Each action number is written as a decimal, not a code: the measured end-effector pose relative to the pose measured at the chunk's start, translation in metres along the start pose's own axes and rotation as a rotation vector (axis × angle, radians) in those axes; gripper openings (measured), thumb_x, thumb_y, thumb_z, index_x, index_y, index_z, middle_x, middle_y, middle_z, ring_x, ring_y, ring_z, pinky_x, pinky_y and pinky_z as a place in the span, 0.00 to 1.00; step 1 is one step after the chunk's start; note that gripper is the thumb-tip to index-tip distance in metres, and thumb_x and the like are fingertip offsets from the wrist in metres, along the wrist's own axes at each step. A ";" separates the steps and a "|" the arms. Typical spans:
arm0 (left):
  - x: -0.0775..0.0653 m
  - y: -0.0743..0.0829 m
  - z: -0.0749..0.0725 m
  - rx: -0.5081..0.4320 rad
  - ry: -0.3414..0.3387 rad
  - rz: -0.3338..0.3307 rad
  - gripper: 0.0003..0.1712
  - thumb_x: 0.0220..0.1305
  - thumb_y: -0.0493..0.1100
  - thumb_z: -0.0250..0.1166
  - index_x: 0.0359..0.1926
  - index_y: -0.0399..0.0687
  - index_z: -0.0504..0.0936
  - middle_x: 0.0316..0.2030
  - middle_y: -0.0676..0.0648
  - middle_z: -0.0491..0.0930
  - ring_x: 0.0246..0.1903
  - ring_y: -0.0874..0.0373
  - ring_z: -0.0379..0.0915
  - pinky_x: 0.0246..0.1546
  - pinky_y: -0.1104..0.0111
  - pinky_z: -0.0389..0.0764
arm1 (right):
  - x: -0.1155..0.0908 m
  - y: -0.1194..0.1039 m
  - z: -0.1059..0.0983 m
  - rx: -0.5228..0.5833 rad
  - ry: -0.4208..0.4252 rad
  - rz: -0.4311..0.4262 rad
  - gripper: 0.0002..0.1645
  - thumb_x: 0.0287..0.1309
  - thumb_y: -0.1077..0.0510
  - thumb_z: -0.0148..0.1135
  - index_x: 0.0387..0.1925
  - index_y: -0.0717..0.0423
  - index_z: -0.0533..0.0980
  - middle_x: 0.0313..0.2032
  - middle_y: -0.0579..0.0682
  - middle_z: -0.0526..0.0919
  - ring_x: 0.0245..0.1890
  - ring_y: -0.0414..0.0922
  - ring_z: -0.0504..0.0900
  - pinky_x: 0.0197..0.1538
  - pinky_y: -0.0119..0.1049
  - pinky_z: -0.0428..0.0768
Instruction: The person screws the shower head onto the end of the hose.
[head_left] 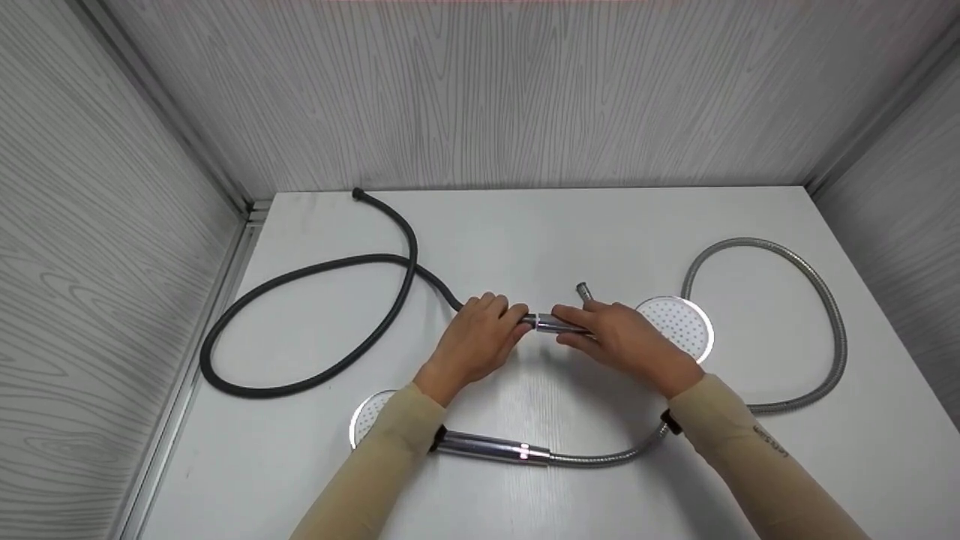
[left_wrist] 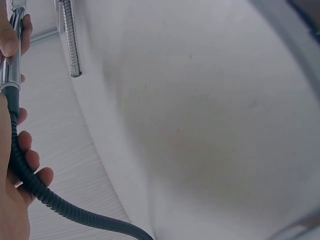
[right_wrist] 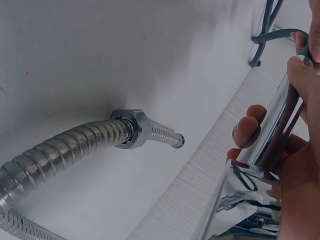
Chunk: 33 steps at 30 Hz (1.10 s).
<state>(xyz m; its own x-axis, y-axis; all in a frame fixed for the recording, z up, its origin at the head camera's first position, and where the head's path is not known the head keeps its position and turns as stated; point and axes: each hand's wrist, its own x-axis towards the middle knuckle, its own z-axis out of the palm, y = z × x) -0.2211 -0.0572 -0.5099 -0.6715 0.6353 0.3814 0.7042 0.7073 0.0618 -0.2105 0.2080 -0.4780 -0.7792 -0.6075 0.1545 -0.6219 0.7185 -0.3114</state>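
My left hand [head_left: 480, 337] grips the end of a black ribbed hose [left_wrist: 75, 213], right where it meets a chrome shower head handle [left_wrist: 12, 74]. My right hand [head_left: 626, 337] holds that handle, thumb along it and fingers curled round from the other side. The round, white, dotted face of this shower head [head_left: 675, 322] shows beyond the right wrist. Hose and handle stand in line, end to end, between both hands. From the joint, the black hose loops across the left half of the white table [head_left: 300, 435], its free end near the back edge.
A second shower head [head_left: 487, 448] lies in front, partly under the left forearm, joined to a silver metal hose [head_left: 838, 337] looping round the right side. That hose's free end [head_left: 583, 289] pokes out behind the right hand. Wood-grain panels [head_left: 480, 97] enclose the back and sides.
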 end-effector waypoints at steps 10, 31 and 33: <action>0.003 0.002 -0.002 -0.015 -0.007 -0.021 0.18 0.84 0.54 0.49 0.53 0.49 0.80 0.34 0.48 0.77 0.33 0.53 0.73 0.37 0.61 0.76 | -0.001 -0.001 -0.004 -0.009 0.006 0.005 0.24 0.72 0.45 0.66 0.64 0.46 0.80 0.37 0.50 0.86 0.28 0.46 0.78 0.37 0.46 0.81; 0.005 0.001 -0.004 -0.018 -0.015 -0.015 0.16 0.85 0.52 0.50 0.55 0.49 0.79 0.34 0.49 0.77 0.33 0.54 0.71 0.37 0.62 0.75 | 0.000 -0.001 -0.006 -0.010 0.006 0.015 0.25 0.72 0.44 0.66 0.64 0.46 0.80 0.37 0.49 0.86 0.27 0.44 0.77 0.37 0.44 0.81; 0.005 0.001 -0.004 -0.011 -0.017 -0.014 0.15 0.84 0.52 0.50 0.55 0.50 0.79 0.34 0.49 0.77 0.32 0.55 0.71 0.36 0.62 0.75 | 0.000 -0.001 -0.006 -0.009 0.007 0.019 0.24 0.71 0.44 0.66 0.64 0.46 0.80 0.37 0.49 0.86 0.27 0.44 0.76 0.37 0.43 0.80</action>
<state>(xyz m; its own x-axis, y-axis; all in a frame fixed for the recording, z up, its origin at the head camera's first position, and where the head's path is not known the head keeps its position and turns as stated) -0.2227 -0.0550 -0.5040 -0.6851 0.6306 0.3647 0.6971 0.7129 0.0769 -0.2104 0.2093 -0.4723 -0.7912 -0.5915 0.1552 -0.6079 0.7329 -0.3055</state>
